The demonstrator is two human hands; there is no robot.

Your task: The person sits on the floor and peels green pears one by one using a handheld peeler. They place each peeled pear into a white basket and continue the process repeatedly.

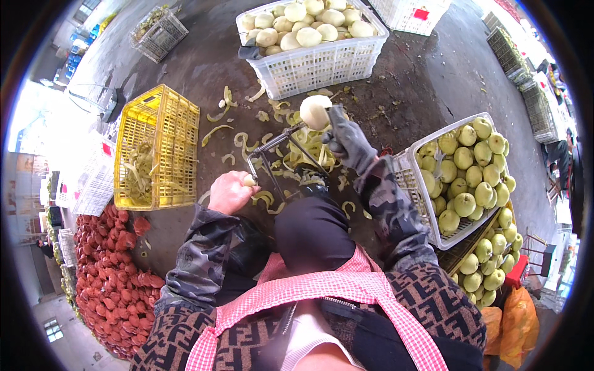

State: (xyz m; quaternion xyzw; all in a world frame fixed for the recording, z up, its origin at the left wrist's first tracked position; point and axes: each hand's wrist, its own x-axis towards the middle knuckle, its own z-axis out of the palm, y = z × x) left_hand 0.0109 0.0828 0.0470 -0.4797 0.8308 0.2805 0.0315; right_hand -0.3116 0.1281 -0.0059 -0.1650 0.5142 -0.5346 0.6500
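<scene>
My bare left hand (233, 191) is closed round the handle (249, 181) of a metal hand-cranked peeling device (283, 138). At the far end of its shaft sits a pale, peeled pear (315, 112). My right hand (349, 140), in a grey glove, is at the right side of that pear; its fingers are curled round a small tool at the fruit, mostly hidden by the glove. Long green peelings (308, 150) lie heaped beneath the device. Unpeeled green pears (464, 204) fill a white crate (413, 178) on the right. Ahead, another white plastic crate (315, 69) holds peeled pears (308, 37).
A yellow crate (178, 153) with peelings stands left, beside a pile of red-wrapped items (116, 278). More green pears (492, 259) lie at lower right near orange sacks (517, 324). Peel strips litter the floor (218, 55). Other crates stand farther off.
</scene>
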